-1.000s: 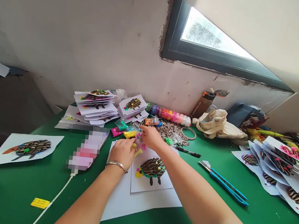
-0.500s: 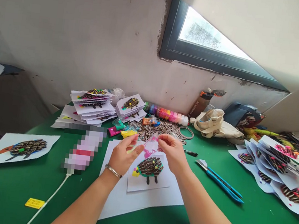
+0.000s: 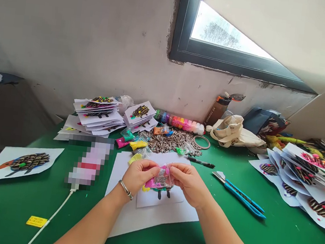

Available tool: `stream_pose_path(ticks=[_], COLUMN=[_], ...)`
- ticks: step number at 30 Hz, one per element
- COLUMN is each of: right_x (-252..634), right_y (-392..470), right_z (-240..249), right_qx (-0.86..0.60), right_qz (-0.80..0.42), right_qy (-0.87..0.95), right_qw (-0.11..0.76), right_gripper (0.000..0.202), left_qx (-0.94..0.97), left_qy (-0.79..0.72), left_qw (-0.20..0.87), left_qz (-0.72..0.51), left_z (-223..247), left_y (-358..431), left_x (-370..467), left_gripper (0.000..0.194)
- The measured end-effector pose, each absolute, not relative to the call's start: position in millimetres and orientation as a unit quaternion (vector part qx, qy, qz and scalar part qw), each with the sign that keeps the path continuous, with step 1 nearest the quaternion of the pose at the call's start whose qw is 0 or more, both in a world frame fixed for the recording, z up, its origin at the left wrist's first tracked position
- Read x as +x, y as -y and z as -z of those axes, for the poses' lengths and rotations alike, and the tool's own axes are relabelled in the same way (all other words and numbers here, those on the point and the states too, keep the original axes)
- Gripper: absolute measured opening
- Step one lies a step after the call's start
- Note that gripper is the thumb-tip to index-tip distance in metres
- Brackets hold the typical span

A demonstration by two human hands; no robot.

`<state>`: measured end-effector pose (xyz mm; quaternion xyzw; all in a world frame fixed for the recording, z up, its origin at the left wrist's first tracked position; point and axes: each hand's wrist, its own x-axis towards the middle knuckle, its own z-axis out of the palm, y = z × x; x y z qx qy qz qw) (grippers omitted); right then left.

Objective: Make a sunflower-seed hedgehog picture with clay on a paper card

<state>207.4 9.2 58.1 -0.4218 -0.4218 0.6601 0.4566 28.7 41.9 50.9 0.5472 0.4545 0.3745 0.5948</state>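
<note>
Between my two hands is a small clear plastic bag of pink clay (image 3: 158, 179). My left hand (image 3: 139, 177) pinches its left side, thumb on top. The fingers of my right hand (image 3: 186, 181) are closed on its right edge. Beneath the bag lies a white card (image 3: 153, 204) with a sunflower-seed hedgehog, whose body is mostly hidden by the bag; its dark legs and a bit of yellow show. The card rests on larger white sheets (image 3: 121, 225).
Sunflower seeds (image 3: 169, 140) are heaped behind my hands, near clay bags such as a yellow one (image 3: 138, 145). A blue utility knife (image 3: 242, 195) and a black pen (image 3: 200, 162) lie to the right. Stacked cards (image 3: 98, 120) stand back left, more cards (image 3: 305, 177) far right.
Both hands have come down and closer together with the pink clay bag, which now covers most of the hedgehog. The green clay bag and pen behind them have come into fuller view.
</note>
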Motion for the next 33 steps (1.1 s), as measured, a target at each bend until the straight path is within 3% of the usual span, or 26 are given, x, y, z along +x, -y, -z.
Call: stream_pose_path(ticks=[10,14,17,23,33], right_x=[210,207,204,200,193], right_y=[-9,-7,-6,-7,-4], right_z=[-54,-51,-49,-47,-46], right_qx=[-0.404,-0.403,-0.423,-0.467,-0.555], right_qz=[-0.693,-0.681,-0.637,-0.54,-0.262], right_qy=[0.426,0.46,0.507,0.576,0.712], right_qw=[0.419,0.403,0.398,0.398,0.341], right_gripper=[0.022,0.042,0.05,0.016,0.019], left_qx=[0.553,0.576,0.597,0.621,0.653], left_qy=[-0.434,-0.446,-0.465,-0.474,-0.465], left_qw=[0.622,0.597,0.566,0.542,0.513], left_qz=[-0.345,-0.335,-0.328,-0.31,-0.306], left_z=[-50,-51,-52,-50,-49], left_y=[-44,-43,-42,-40,-38], left_x=[25,27,29,30,32], left_gripper=[0.024,0.023,0.021,0.022,0.025])
